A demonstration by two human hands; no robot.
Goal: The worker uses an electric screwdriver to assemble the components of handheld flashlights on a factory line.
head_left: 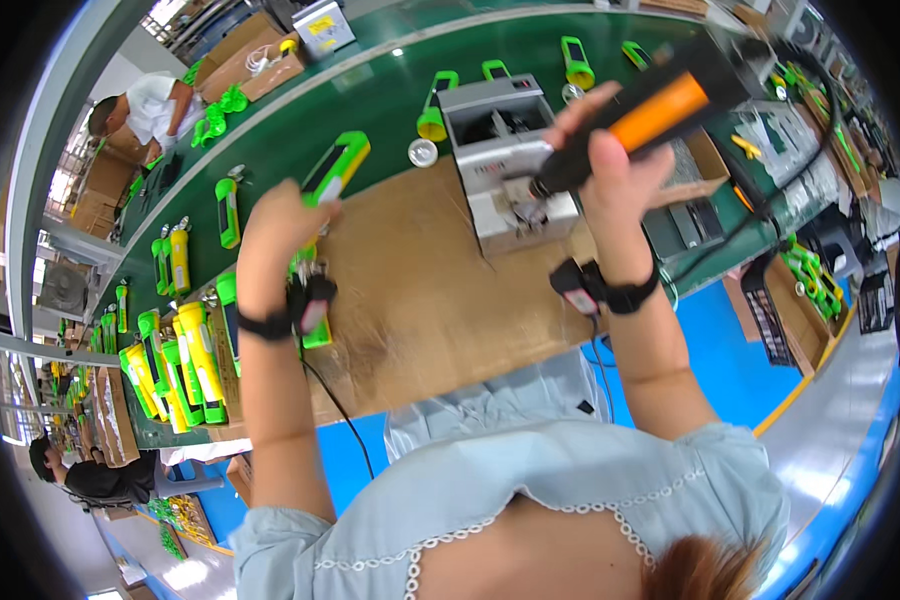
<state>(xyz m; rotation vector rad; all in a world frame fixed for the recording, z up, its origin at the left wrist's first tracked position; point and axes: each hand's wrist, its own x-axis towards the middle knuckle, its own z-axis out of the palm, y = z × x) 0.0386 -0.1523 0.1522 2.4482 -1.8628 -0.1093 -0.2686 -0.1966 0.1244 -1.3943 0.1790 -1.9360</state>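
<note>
My right hand [615,160] is wrapped round an electric screwdriver [640,115], black with an orange panel. Its tip points down at the front of a grey screw feeder [505,165] with an open top; whether the two touch I cannot tell. My left hand [280,235], smeared by motion, is over the left part of the brown work mat [400,270]. Right by its fingers lies a green and grey work light [338,165]; the blur hides whether they grip it. Part of another green light [317,325] shows beneath my left wrist.
Several green and yellow work lights [198,355] are grouped at the left of the green bench [390,90]. A round reflector [423,152] lies left of the feeder. A cardboard box [705,170] stands to its right. The screwdriver's cable [832,110] curves at the right. Another person [155,110] sits far left.
</note>
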